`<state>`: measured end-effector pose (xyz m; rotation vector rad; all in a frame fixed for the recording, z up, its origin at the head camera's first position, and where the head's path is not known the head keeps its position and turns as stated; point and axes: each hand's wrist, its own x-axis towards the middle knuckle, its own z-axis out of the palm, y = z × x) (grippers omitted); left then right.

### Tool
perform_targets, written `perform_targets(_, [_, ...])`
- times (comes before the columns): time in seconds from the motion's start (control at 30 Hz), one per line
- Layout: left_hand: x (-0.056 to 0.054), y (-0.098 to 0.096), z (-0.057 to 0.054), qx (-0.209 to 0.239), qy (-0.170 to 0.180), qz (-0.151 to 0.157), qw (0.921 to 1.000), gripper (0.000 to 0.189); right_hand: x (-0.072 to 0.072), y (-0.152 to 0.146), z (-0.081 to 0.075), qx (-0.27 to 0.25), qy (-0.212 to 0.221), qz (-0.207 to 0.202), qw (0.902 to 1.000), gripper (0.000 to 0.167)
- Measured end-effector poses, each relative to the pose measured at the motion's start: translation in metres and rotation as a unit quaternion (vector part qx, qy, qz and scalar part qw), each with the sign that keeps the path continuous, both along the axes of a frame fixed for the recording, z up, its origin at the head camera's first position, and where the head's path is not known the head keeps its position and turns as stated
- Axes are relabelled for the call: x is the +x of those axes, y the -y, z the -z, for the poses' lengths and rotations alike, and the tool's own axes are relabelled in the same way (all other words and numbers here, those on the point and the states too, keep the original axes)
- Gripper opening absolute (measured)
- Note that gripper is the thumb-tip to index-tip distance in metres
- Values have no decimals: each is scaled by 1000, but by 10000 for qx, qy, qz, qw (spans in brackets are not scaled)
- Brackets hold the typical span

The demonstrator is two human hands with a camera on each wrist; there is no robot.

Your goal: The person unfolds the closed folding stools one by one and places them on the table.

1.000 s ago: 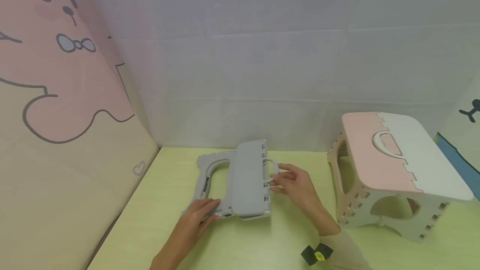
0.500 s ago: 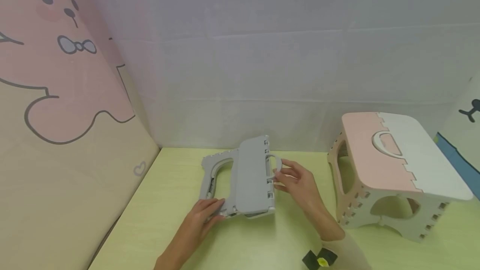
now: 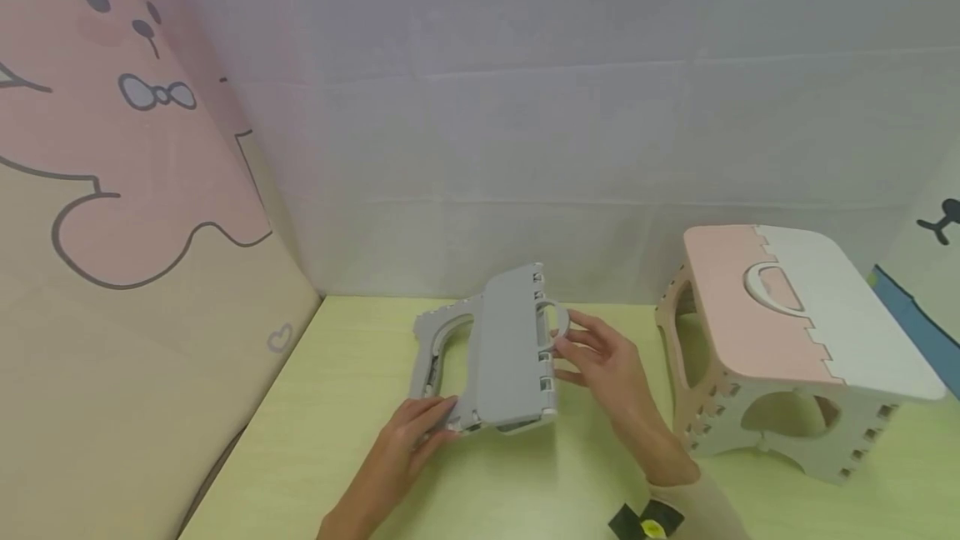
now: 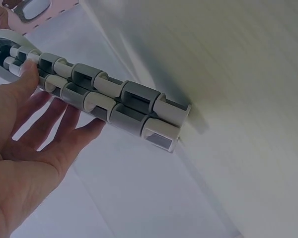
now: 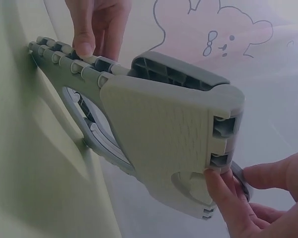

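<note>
Grey folding stool (image 3: 513, 348): head view, tilted near the table's (image 3: 345, 357) back edge. Left wrist: our left hand (image 4: 30, 173) grips its hinged side (image 4: 102, 101). Right wrist: our right hand (image 5: 258, 228) pinches its handle (image 5: 244, 188); a slip could drop it.

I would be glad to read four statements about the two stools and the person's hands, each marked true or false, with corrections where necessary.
1. The right hand holds the handle of the gray stool. True.
2. The pink-and-white stool stands unfolded on the light green surface. True.
3. Both hands touch that unfolded stool. False: the left hand grips the gray stool's edge.
4. The gray stool stands opened out on its legs. False: it is folded.
</note>
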<state>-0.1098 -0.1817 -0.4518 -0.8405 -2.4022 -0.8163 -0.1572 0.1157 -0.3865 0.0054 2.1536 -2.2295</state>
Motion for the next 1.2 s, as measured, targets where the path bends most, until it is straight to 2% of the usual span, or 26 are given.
perform_targets(0.5, [1, -12, -3, 262, -127, 270, 9992, 50, 2, -6, -15, 25, 2, 154, 9999, 48])
perform_targets(0.7, [3, -17, -4, 148, -23, 256, 9996, 52, 4, -8, -22, 96, -66, 161, 9998, 48])
perform_targets(0.93, [4, -21, -1, -63, -122, 241, 9996, 40, 6, -10, -29, 149, -168, 131, 9997, 46])
perform_targets(1.2, [3, -25, -2, -202, -148, 261, 9993, 41, 8, -13, -36, 157, -324, 92, 9993, 46])
